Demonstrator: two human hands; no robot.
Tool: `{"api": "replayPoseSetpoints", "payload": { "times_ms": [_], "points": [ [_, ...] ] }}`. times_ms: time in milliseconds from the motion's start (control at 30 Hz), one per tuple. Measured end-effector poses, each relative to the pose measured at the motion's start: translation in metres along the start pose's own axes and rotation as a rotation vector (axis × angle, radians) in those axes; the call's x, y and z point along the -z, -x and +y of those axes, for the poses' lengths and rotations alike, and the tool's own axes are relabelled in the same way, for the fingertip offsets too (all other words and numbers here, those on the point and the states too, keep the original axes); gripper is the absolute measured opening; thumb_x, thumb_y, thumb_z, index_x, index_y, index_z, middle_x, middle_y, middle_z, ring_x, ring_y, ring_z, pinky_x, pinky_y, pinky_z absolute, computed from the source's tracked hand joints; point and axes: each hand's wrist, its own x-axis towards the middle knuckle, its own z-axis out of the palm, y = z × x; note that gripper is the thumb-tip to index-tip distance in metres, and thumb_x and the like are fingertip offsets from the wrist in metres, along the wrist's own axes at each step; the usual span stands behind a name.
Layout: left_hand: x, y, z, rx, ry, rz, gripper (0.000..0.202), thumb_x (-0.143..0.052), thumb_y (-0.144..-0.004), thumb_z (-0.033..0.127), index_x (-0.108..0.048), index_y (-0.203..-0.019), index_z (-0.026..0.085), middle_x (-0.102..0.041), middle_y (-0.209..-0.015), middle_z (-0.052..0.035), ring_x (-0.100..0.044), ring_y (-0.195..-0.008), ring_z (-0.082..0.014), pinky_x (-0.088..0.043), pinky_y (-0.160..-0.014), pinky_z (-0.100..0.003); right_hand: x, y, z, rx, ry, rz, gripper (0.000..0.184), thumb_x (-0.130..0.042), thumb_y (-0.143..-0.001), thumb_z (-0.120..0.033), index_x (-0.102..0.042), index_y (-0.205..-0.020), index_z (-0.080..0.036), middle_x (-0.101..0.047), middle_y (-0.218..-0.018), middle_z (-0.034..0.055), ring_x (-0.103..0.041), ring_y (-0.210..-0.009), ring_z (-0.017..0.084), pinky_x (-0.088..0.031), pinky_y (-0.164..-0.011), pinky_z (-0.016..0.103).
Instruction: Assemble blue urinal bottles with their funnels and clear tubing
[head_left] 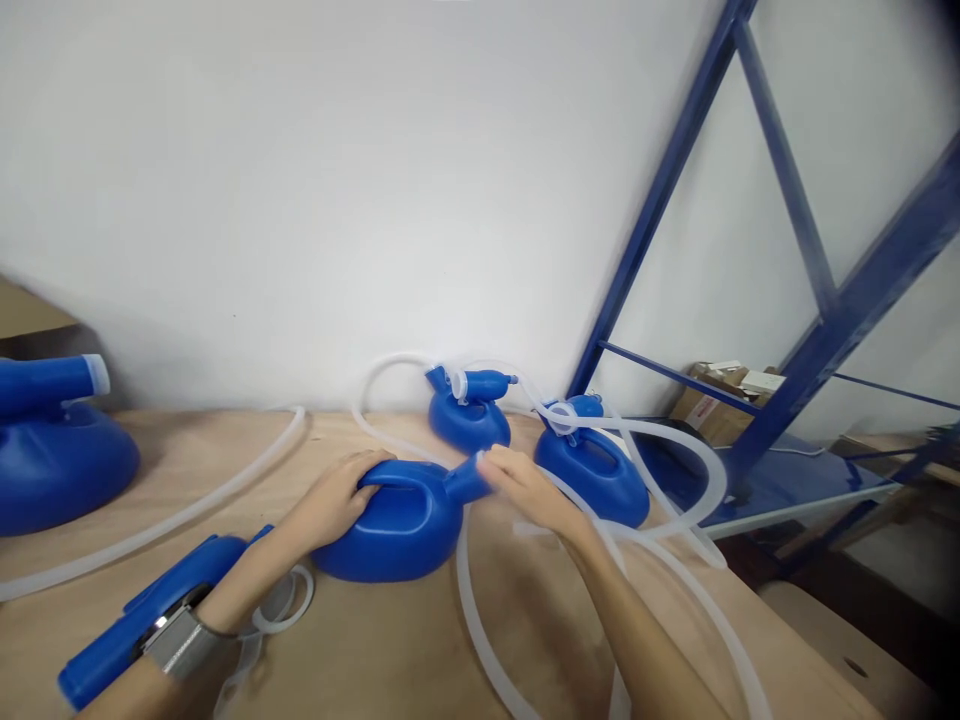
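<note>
A blue plastic urinal bottle [390,545] rests on the wooden table in front of me, its neck pointing right and slightly up. My left hand [341,505] is closed around its handle at the left end. At the mouth of the neck, my right hand [521,485] has its fingers closed; they are a little blurred, and whatever covers the mouth is hidden under them. Below my left forearm lies a blue funnel-shaped piece [187,580], partly covered by the wrist. Next to it is a translucent ring-like cap with a strap [289,605].
Two more blue bottles [469,425] [592,480] with attached tubes stand by the wall. Another large bottle [60,470] is at the left. Clear hoses [480,620] loop across the wooden table [375,650]. A blue metal rack [660,200] rises at the right, with cardboard boxes [712,410] behind.
</note>
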Motion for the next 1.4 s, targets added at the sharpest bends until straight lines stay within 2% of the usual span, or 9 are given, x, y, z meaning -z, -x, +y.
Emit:
{"api": "replayPoseSetpoints", "payload": {
  "times_ms": [200,433,733,933,1000,1100,1200,1300,1400],
  "points": [
    [0.007,0.001,0.000,-0.018,-0.008,-0.022,0.046,-0.050,-0.084,0.027,-0.069,-0.126,0.022,-0.072,-0.136,-0.0092,-0.062,-0.129,-0.0334,-0.045,-0.116,-0.049,0.003,-0.003,-0.003,-0.021,-0.102,-0.027,0.043,-0.035,-0.106,-0.045,-0.035,-0.069,-0.024,-0.045,-0.074,-0.0020,-0.044,-0.070,0.016,-0.041,-0.067,0.029],
    [0.001,-0.001,0.001,-0.023,-0.021,-0.036,0.042,-0.044,-0.089,0.029,-0.068,-0.122,0.020,-0.074,-0.129,-0.0113,-0.065,-0.123,-0.0332,-0.048,-0.111,-0.049,0.005,0.001,-0.002,-0.019,-0.079,0.008,0.045,-0.042,-0.105,-0.047,-0.039,-0.067,-0.023,-0.046,-0.072,-0.0028,-0.045,-0.070,0.015,-0.039,-0.068,0.028],
    [-0.001,0.001,0.005,-0.003,-0.080,-0.042,0.046,-0.040,-0.092,0.032,-0.065,-0.127,0.018,-0.072,-0.134,-0.0127,-0.064,-0.126,-0.0329,-0.047,-0.112,-0.048,-0.003,0.001,0.003,0.029,-0.034,0.052,0.037,-0.043,-0.100,-0.033,-0.035,-0.065,-0.023,-0.041,-0.067,-0.0041,-0.039,-0.067,0.015,-0.031,-0.069,0.029],
    [0.009,0.001,0.006,-0.052,-0.108,-0.037,0.044,-0.045,-0.088,0.033,-0.069,-0.123,0.020,-0.074,-0.130,-0.0104,-0.066,-0.123,-0.0342,-0.049,-0.110,-0.048,0.002,0.004,0.005,-0.023,-0.116,0.046,0.038,-0.036,-0.101,-0.040,-0.031,-0.067,-0.024,-0.035,-0.068,-0.0041,-0.036,-0.065,0.014,-0.031,-0.064,0.028],
    [0.010,0.001,0.003,-0.068,-0.121,-0.028,0.047,-0.047,-0.085,0.033,-0.068,-0.125,0.019,-0.074,-0.132,-0.0106,-0.065,-0.124,-0.0339,-0.047,-0.112,-0.048,0.006,0.007,0.008,-0.052,-0.148,0.052,0.038,-0.032,-0.102,-0.043,-0.027,-0.069,-0.025,-0.031,-0.069,-0.0044,-0.033,-0.064,0.013,-0.029,-0.061,0.028],
    [0.005,0.000,0.001,-0.050,-0.153,0.014,0.045,-0.046,-0.087,0.035,-0.067,-0.123,0.019,-0.074,-0.131,-0.0118,-0.065,-0.123,-0.0338,-0.048,-0.111,-0.050,0.012,0.009,0.014,-0.082,-0.166,0.041,0.042,-0.040,-0.100,-0.048,-0.027,-0.068,-0.025,-0.027,-0.068,-0.0054,-0.029,-0.063,0.013,-0.026,-0.059,0.028],
    [0.000,-0.002,0.008,0.024,-0.225,0.117,0.046,-0.044,-0.092,0.036,-0.063,-0.128,0.015,-0.069,-0.134,-0.0198,-0.061,-0.126,-0.0399,-0.045,-0.109,-0.059,0.017,0.009,0.011,-0.084,-0.172,0.081,0.046,-0.044,-0.100,-0.053,-0.030,-0.067,-0.025,-0.029,-0.067,-0.0058,-0.031,-0.064,0.013,-0.026,-0.060,0.028],
    [0.015,0.000,0.022,0.077,-0.292,0.174,0.060,-0.048,-0.094,0.042,-0.051,-0.144,0.010,-0.061,-0.140,-0.0244,-0.057,-0.129,-0.0424,-0.044,-0.108,-0.059,0.025,0.010,-0.005,-0.068,-0.186,0.099,0.047,-0.051,-0.098,-0.054,-0.039,-0.065,-0.023,-0.037,-0.067,-0.0055,-0.036,-0.065,0.013,-0.028,-0.062,0.028],
    [0.054,0.014,0.030,0.097,-0.297,0.099,0.065,-0.055,-0.092,0.055,-0.052,-0.147,0.019,-0.064,-0.139,-0.0152,-0.069,-0.114,-0.0327,-0.055,-0.096,-0.043,0.035,0.016,-0.031,-0.031,-0.177,0.019,0.043,-0.066,-0.094,-0.051,-0.052,-0.067,-0.021,-0.053,-0.072,-0.0037,-0.048,-0.070,0.015,-0.034,-0.066,0.028]
  ]
}}
